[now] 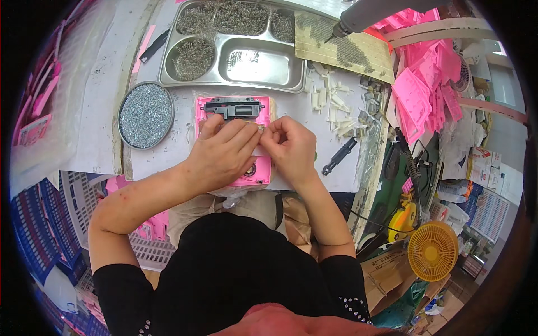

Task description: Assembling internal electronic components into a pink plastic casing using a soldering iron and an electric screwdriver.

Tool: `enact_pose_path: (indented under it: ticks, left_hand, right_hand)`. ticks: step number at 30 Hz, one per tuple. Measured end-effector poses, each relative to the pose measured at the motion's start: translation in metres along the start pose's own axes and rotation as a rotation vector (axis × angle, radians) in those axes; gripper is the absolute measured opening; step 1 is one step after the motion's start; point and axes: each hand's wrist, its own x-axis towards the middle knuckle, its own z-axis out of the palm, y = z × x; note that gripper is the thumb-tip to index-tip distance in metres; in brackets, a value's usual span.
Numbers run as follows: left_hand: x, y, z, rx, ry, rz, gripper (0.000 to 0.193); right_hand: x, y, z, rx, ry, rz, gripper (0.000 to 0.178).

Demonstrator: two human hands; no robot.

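A pink plastic casing [201, 127] lies on the table in front of me, with a black plastic assembly [234, 108] across its far end. My left hand [227, 144] rests over the middle of the casing, fingers bent and close together, hiding most of it. Its fingertips meet those of my right hand [291, 147] at the casing's right edge. There my right thumb and forefinger pinch at a tiny pale piece [261, 127], too small to name. What lies beneath the left fingers is hidden. A round dark part [250, 169] shows at the casing's near end.
A round dish of small screws [145, 115] stands left. Behind is a metal compartment tray [262, 85] with springs, beside a perforated board [314, 45] under an electric screwdriver [350, 22]. White plastic parts [336, 106], a black strip-like part [339, 156] and stacked pink panels [417, 101] lie right.
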Motion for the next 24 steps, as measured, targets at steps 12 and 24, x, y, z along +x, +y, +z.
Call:
enact_pose_path:
  ticks: [12,24]
  left_hand:
    - [0.003,-0.002,0.001,-0.115,0.046,-0.044,0.052]
    - [0.004,-0.008,-0.005,-0.124,0.072,-0.006,0.047]
  right_hand:
    - [-0.011,0.004,0.002,0.148,0.041,0.143,0.009]
    - [-0.002,-0.006,-0.024,0.097,-0.154,0.055,0.016]
